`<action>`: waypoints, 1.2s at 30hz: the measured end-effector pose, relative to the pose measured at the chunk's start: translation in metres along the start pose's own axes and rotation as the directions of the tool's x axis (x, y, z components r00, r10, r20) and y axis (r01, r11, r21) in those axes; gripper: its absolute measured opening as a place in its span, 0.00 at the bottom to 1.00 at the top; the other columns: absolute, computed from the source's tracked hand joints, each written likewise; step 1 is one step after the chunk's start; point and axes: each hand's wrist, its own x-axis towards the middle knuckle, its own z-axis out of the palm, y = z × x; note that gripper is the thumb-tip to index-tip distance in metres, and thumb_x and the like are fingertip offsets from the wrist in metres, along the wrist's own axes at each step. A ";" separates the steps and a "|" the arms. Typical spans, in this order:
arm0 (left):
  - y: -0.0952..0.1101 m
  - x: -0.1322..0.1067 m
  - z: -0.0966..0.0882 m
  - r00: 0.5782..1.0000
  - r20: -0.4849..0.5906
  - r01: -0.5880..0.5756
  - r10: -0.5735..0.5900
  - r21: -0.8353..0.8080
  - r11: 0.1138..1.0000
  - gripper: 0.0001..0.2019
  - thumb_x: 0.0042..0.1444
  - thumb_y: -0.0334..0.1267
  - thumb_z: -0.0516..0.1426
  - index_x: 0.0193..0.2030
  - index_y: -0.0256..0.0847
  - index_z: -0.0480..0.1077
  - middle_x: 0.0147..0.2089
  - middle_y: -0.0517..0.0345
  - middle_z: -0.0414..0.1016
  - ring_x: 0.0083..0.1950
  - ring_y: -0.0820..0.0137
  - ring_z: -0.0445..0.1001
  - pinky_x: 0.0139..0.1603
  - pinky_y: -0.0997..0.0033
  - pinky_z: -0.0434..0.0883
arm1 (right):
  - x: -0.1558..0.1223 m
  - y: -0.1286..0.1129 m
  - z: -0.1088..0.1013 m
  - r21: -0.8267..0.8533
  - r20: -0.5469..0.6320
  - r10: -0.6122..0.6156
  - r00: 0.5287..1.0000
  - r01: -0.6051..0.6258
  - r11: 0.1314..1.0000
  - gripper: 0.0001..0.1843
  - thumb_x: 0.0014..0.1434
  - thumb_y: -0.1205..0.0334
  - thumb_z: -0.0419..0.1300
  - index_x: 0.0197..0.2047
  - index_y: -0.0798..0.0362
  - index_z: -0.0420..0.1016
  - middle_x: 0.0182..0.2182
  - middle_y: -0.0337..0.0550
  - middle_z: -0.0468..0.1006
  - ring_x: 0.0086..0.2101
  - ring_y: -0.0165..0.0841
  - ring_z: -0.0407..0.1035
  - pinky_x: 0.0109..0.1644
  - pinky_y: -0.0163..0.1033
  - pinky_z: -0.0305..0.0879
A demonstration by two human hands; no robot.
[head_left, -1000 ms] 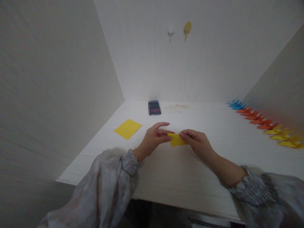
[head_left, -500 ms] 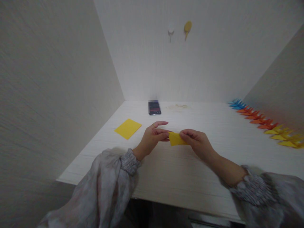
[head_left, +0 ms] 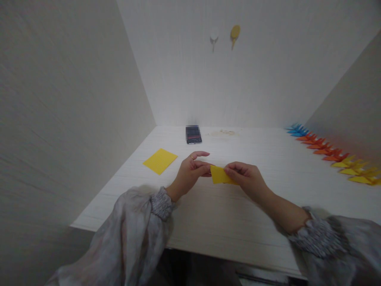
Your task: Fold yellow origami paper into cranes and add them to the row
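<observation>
Between my two hands is a small folded piece of yellow paper (head_left: pixel 219 175), held above the white table. My right hand (head_left: pixel 242 173) pinches its right part between thumb and fingers. At its upper left corner, my left hand (head_left: pixel 195 170) grips the edge with the thumb and fingers, while the ringed hand's index finger stretches out free above. The back of the paper and the fingertips behind it are hidden. A flat yellow square sheet (head_left: pixel 160 161) lies on the table to the left of my left hand.
A phone (head_left: pixel 193 135) lies near the back wall. Along the right wall runs a row of folded paper cranes, blue (head_left: pixel 297 130), orange (head_left: pixel 323 147) and yellow (head_left: pixel 357 171). Two hooks, one white (head_left: pixel 214 35) and one yellow (head_left: pixel 235 31), are on the wall. The table (head_left: pixel 232 226) ends at its front edge.
Both hands keep their hold on the folded yellow paper. It has shifted and tilted only very slightly; my right thumb sits a touch further left.
</observation>
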 end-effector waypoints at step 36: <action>0.006 -0.001 0.003 0.999 0.004 0.037 -0.038 0.107 0.994 0.18 0.44 0.36 0.59 0.39 0.40 0.55 0.21 0.63 0.73 0.23 0.73 0.72 0.29 0.69 0.71 | 0.001 -0.005 -0.002 0.196 0.049 0.137 0.989 -0.144 0.970 0.11 0.44 0.54 0.61 0.25 0.55 0.72 0.21 0.39 0.72 0.22 0.28 0.64 0.25 0.34 0.60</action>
